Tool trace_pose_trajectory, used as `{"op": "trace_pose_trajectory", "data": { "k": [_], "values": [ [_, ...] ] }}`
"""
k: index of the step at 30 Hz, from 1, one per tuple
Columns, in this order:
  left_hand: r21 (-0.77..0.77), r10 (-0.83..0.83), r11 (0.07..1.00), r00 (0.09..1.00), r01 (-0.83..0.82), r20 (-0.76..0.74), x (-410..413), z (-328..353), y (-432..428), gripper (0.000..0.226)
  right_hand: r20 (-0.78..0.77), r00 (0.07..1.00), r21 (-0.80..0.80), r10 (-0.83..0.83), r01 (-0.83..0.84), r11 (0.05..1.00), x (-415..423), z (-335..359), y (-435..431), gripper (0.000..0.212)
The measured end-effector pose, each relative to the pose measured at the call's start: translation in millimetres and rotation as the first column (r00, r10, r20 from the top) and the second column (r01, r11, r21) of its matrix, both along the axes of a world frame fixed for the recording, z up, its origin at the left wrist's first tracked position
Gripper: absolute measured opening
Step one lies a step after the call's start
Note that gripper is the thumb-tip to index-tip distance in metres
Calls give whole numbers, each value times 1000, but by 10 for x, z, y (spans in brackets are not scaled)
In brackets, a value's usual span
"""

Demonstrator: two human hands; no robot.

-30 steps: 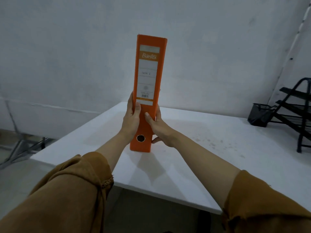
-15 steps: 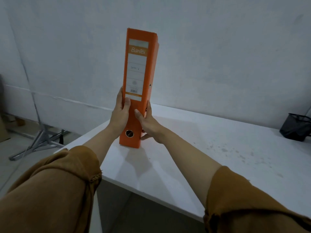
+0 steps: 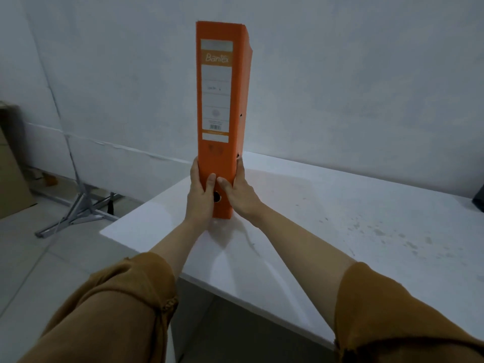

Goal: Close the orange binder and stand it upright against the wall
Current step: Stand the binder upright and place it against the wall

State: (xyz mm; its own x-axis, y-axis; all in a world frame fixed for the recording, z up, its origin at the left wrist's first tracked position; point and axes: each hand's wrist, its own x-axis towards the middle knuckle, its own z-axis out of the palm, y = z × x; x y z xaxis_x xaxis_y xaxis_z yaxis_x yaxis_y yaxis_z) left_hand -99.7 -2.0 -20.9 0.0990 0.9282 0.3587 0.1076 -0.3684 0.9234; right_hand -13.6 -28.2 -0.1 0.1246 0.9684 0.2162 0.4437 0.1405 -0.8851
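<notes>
From where I watch, the left hand (image 3: 200,191) has slid lower on the orange binder (image 3: 221,111) than it sat a second ago, fingers wrapped round the left cover and thumb pressed on the spine near the finger hole. The binder is closed, upright, spine toward me, its foot on the white table (image 3: 340,221) near the left corner, now closer to the wall (image 3: 353,74); whether it touches I cannot tell. The right hand (image 3: 239,189) mirrors the grip, fingers curled behind the right cover. I judge only the release remains.
</notes>
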Motion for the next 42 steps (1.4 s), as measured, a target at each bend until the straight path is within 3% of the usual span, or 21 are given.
{"op": "trace_pose_trajectory", "data": {
  "k": [6, 14, 24, 31, 42],
  "values": [
    [-30, -8, 1000, 1000, 7, -23, -23, -160, 212, 54, 8, 1000, -18, -22, 22, 1000, -20, -230, 246, 70],
    [-45, 17, 999, 1000, -18, -2, -39, -167, 608, 52, -125, 991, 16, -44, 47, 999, -104, -427, 593, 67],
    [-86, 73, 994, 997, -73, -1, 45, -202, 1065, 50, -2, 995, 48, -99, 99, 994, -11, -500, 1099, 68],
    [-108, 76, 991, 996, -80, -40, 22, -212, 1371, 49, -25, 989, 47, -149, 150, 988, 64, -544, 1368, 67],
    [-21, 203, 978, 969, -208, -142, 174, -228, 1629, 49, 16, 975, 39, -221, 220, 975, 151, -548, 1569, 60]
  ]
}}
